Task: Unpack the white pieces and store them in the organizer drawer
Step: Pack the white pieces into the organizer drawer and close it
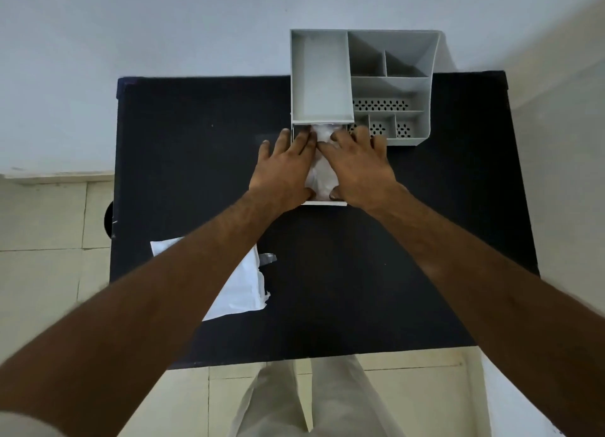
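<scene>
Your left hand (pixel 284 168) and right hand (pixel 357 164) lie flat, fingers spread wide, palms down over the pulled-out drawer (pixel 324 202) of the grey organizer (pixel 393 86) on the black table (pixel 360 272). Between them, inside the drawer, shows crumpled white material (pixel 322 171), probably the white pieces in wrapping. A torn white bag (pixel 242 286) lies near your left forearm.
</scene>
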